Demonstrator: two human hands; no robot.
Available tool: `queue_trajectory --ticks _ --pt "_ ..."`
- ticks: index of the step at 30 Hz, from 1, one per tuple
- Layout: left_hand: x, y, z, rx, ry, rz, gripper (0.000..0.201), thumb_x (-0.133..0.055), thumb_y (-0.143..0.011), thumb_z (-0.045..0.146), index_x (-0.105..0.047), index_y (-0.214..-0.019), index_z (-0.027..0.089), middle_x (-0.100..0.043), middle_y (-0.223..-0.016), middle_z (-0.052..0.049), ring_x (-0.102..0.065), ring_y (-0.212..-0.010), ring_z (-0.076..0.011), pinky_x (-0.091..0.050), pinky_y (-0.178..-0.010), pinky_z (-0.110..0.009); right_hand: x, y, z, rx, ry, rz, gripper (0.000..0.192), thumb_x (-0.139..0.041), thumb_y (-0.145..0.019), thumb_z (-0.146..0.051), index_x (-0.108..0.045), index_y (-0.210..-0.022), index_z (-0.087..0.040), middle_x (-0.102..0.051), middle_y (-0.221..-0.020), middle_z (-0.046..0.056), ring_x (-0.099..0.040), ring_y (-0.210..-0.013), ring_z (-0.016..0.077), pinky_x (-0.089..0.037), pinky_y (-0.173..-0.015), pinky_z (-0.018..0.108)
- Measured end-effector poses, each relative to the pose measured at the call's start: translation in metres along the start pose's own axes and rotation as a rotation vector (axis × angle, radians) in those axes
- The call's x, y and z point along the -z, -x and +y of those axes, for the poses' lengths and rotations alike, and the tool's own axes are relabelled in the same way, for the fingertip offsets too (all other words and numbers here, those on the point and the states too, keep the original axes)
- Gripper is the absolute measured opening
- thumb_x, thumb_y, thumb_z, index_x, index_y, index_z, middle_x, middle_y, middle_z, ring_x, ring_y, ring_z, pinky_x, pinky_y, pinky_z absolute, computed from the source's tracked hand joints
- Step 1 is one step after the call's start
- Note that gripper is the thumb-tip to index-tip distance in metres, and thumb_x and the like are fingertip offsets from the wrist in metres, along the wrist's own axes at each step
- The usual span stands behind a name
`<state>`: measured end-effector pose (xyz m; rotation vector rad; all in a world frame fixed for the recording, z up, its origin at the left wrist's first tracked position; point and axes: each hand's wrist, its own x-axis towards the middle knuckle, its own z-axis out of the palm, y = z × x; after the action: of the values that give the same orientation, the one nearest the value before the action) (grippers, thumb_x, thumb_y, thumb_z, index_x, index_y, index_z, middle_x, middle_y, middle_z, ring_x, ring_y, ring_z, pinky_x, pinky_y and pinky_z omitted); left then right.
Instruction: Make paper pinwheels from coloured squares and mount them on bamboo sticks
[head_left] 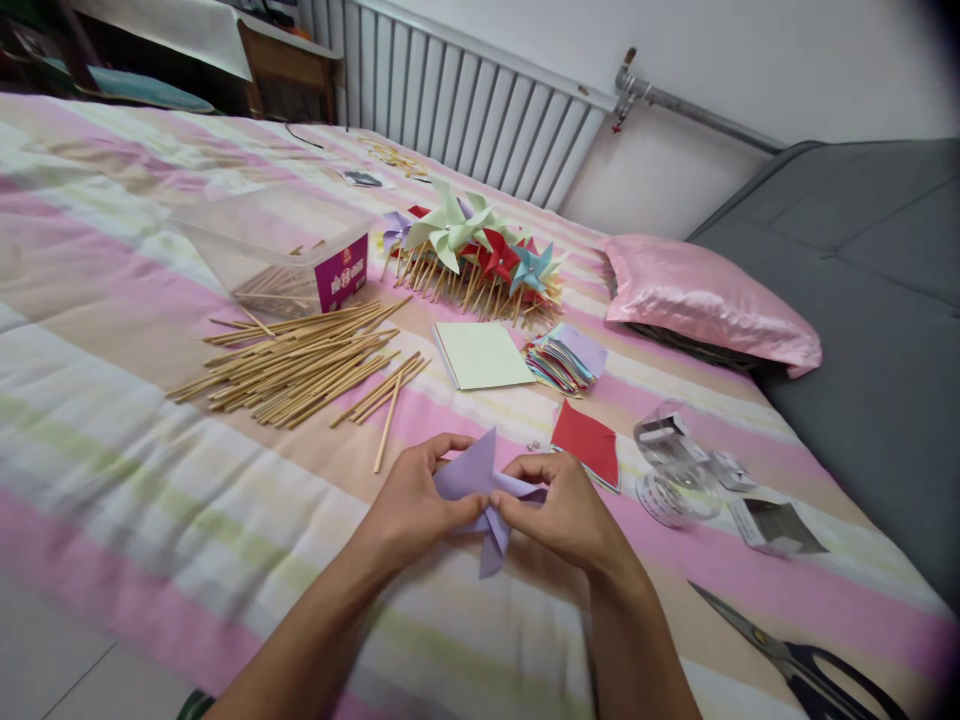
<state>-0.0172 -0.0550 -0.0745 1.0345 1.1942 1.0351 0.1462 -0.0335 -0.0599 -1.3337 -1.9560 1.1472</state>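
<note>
A purple paper pinwheel [469, 472] is held between both hands just above the striped bedspread. My left hand [420, 500] is closed on its left side, the thumb pressing near the centre. From the right, my right hand [559, 505] pinches the folded blades, its thumb meeting the left thumb at the middle. One blade points up and another hangs down below the thumbs. Beyond the hands lie a red paper stack [585, 442], a pale green paper stack [484, 356] and a pile of multicoloured paper squares [566, 358]. Tiny metallic bits [533, 446] lie near my right fingers.
Many wooden sticks [300, 365] lie loose at left, before a clear plastic box [262, 235]. Finished pinwheels [465, 245] are grouped behind. At right are a clear plastic jar [675, 490], small boxes [776, 525], scissors [787, 650] and a pink pillow [712, 300].
</note>
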Motion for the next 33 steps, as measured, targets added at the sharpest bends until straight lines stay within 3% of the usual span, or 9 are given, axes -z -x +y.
queue_trajectory --ticks 4,7,12,18,27,33 --pt "0.003 0.001 0.001 0.113 0.247 0.01 0.056 -0.079 -0.053 0.021 -0.06 -0.104 0.014 -0.068 -0.079 -0.003 -0.06 -0.061 -0.0136 -0.047 -0.058 -0.023 0.0 0.0 -0.001 -0.048 -0.181 0.029 0.01 -0.063 -0.067 -0.021 -0.065 -0.059 -0.014 -0.058 -0.054 -0.002 -0.05 -0.051 0.0106 -0.037 -0.048 0.02" --pt "0.005 0.002 0.003 0.124 0.506 -0.014 0.036 -0.075 -0.064 0.031 -0.064 -0.095 0.014 -0.069 -0.083 -0.006 -0.063 -0.069 -0.0143 -0.049 -0.067 -0.025 -0.004 -0.003 0.003 -0.098 -0.459 0.128 0.014 -0.067 -0.068 -0.028 -0.067 -0.065 -0.014 -0.064 -0.062 0.0 -0.054 -0.058 0.0129 -0.042 -0.057 0.023" --pt "-0.003 0.004 0.001 0.125 0.502 -0.064 0.026 -0.075 -0.064 0.031 -0.068 -0.08 0.012 -0.068 -0.072 -0.005 -0.06 -0.064 -0.0122 -0.045 -0.063 -0.022 -0.018 -0.008 0.008 -0.155 -0.723 0.296 0.017 -0.071 -0.067 -0.029 -0.069 -0.072 -0.013 -0.066 -0.066 0.001 -0.057 -0.061 0.0141 -0.045 -0.061 0.025" --pt "-0.015 0.003 -0.001 0.108 0.439 0.13 0.027 -0.08 -0.054 0.024 -0.07 -0.075 0.011 -0.068 -0.067 -0.003 -0.055 -0.055 -0.0086 -0.04 -0.054 -0.019 -0.027 -0.008 -0.002 -0.126 -0.633 0.361 0.017 -0.069 -0.069 -0.029 -0.071 -0.075 -0.014 -0.068 -0.068 0.001 -0.059 -0.062 0.0148 -0.046 -0.062 0.025" --pt "-0.014 0.004 -0.003 0.145 0.476 0.226 0.026 -0.076 -0.057 0.026 -0.069 -0.076 0.011 -0.068 -0.065 -0.003 -0.058 -0.06 -0.012 -0.043 -0.06 -0.022 -0.035 -0.006 -0.006 -0.043 -0.395 0.343 0.015 -0.064 -0.074 -0.029 -0.071 -0.075 -0.015 -0.069 -0.071 0.002 -0.061 -0.067 0.0175 -0.047 -0.063 0.026" --pt "-0.012 0.003 0.0 0.118 0.331 0.282 0.013 -0.071 -0.056 0.022 -0.066 -0.063 0.011 -0.063 -0.058 -0.001 -0.052 -0.054 -0.0104 -0.038 -0.054 -0.021 -0.031 -0.007 -0.004 0.027 -0.369 0.242 0.015 -0.064 -0.074 -0.028 -0.067 -0.068 -0.015 -0.066 -0.068 0.003 -0.059 -0.068 0.0169 -0.046 -0.066 0.027"
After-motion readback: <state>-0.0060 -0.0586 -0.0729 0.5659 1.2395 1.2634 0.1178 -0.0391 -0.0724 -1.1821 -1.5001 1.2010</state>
